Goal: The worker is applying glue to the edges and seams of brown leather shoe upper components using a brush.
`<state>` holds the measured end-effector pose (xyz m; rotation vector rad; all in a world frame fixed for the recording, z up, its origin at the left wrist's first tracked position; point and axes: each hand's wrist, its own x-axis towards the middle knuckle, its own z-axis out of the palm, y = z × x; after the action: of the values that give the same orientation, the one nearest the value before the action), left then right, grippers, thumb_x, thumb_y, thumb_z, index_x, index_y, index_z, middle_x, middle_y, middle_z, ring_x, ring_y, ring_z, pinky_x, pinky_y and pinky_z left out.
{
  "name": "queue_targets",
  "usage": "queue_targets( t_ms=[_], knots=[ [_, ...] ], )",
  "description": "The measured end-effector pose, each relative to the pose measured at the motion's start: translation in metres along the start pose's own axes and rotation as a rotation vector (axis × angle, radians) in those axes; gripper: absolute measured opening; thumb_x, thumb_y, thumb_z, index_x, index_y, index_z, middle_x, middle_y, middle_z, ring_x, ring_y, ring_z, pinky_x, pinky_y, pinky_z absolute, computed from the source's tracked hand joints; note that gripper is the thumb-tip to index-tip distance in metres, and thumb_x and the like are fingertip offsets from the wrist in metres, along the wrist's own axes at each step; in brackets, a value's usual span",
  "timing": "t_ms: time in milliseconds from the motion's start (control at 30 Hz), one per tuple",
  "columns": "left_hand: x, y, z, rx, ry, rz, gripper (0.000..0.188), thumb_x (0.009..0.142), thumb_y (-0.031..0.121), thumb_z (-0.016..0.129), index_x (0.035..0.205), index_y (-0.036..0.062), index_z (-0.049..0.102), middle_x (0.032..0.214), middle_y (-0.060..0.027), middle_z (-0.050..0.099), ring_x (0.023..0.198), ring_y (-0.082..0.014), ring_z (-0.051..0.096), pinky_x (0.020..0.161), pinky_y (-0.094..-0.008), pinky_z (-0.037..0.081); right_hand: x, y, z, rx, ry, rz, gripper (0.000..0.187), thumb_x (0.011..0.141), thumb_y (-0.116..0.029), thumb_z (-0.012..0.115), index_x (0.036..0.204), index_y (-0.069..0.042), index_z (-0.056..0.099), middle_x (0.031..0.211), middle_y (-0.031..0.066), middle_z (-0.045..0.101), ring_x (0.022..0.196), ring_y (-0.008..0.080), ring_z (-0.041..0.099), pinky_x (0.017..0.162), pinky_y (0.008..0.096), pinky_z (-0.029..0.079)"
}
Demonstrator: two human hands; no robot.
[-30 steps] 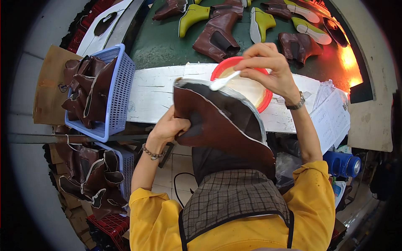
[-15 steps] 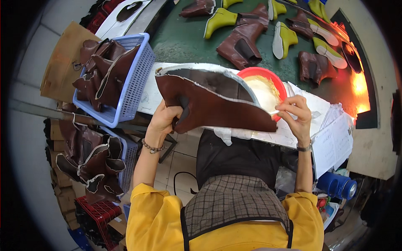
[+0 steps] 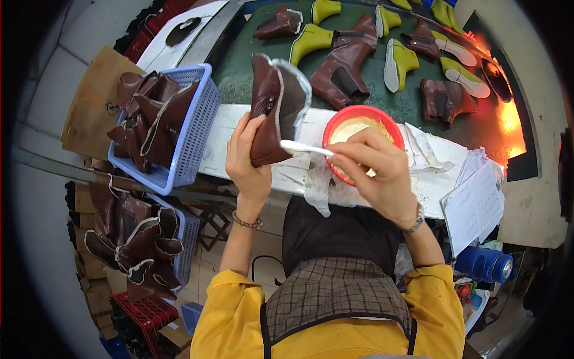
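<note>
- The left hand [image 3: 248, 158] has its fingers wrapped round a brown boot upper [image 3: 276, 107], held upright above the white counter [image 3: 311, 173], its pale-lined edge turned rightward.
- The right hand [image 3: 373, 173] pinches a white brush [image 3: 305, 148]; the brush tip seems to touch the upper's lower edge, though the contact is hard to make out.
- A red bowl [image 3: 359, 113] of pale paste sits just behind the right hand, partly hidden by it.
- A blue basket [image 3: 194, 134] of brown uppers overhangs the counter's left end.
- Papers [image 3: 475, 206] overlap the right edge.
- Bare counter lies between the basket and the left hand.
</note>
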<state>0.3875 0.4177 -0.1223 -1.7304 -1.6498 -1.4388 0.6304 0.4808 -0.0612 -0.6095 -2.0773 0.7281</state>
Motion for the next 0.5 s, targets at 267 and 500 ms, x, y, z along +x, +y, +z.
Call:
queue_targets(
  t_ms=[267, 500],
  knots=[
    [-0.001, -0.104, 0.031, -0.794, 0.041, -0.944, 0.034, 0.079, -0.009, 0.054, 0.112, -0.0036, 0.061, 0.090, -0.0096, 0.065, 0.078, -0.0209, 0.065, 0.059, -0.0334, 0.056, -0.067, 0.094, -0.043, 0.209, 0.537, 0.520, 0.018, 0.108, -0.014, 0.056, 0.111, 0.001, 0.065, 0.081, -0.0010, 0.058, 0.063, 0.0040, 0.052, 0.053, 0.0206, 0.038],
    [0.031, -0.236, 0.111, -1.166, 0.151, -1.434, 0.021, 0.081, -0.008, 0.058, 0.102, -0.0036, 0.061, 0.096, -0.0151, 0.068, 0.085, -0.0289, 0.072, 0.075, -0.0436, 0.068, -0.136, 0.175, -0.017, 0.338, 0.581, 0.744, 0.024, 0.112, -0.025, 0.048, 0.104, -0.006, 0.059, 0.070, -0.0044, 0.050, 0.050, 0.0026, 0.041, 0.044, 0.0196, 0.032]
  ],
)
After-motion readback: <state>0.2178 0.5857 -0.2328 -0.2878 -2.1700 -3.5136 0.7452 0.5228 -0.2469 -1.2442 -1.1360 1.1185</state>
